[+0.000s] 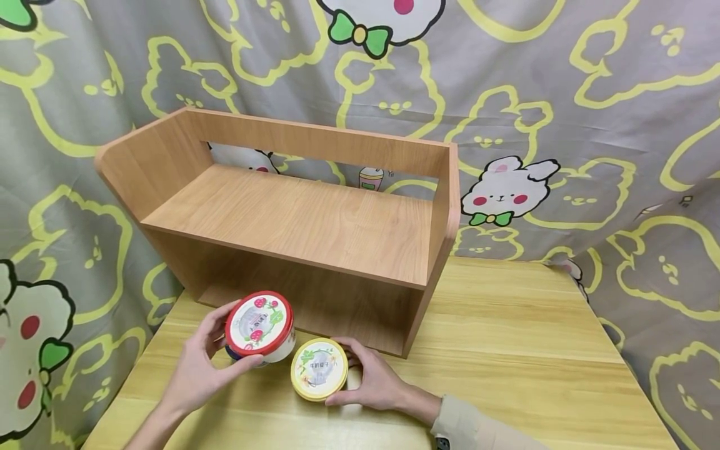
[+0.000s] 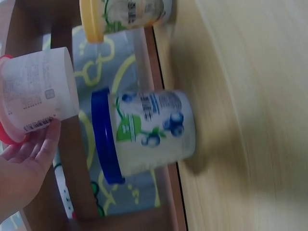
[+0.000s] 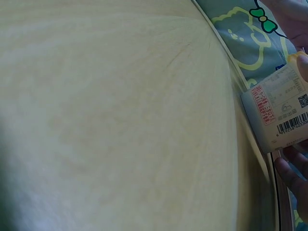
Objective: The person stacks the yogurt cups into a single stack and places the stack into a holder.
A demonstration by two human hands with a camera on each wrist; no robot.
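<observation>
My left hand [image 1: 201,364] holds a white tub with a red lid [image 1: 259,324] by its sides; strawberries are printed on the lid. In the left wrist view this red-lidded tub [image 2: 41,91] is raised above the table. Just beneath it a blue-lidded tub [image 2: 147,134] with blueberry pictures stands on the table; in the head view it is nearly all hidden, with only a bit of blue rim showing. With thumb and fingers, my right hand [image 1: 378,379] grips a yellow-lidded tub [image 1: 319,369] at its right side. The right wrist view shows that tub's barcode side [image 3: 281,108].
Behind the hands stands a two-level wooden shelf [image 1: 304,215], its upper board bare and its lower bay opening toward me. The wood-grain table [image 1: 534,350] stretches out to the right. A patterned curtain [image 1: 562,125] hangs behind and at both sides.
</observation>
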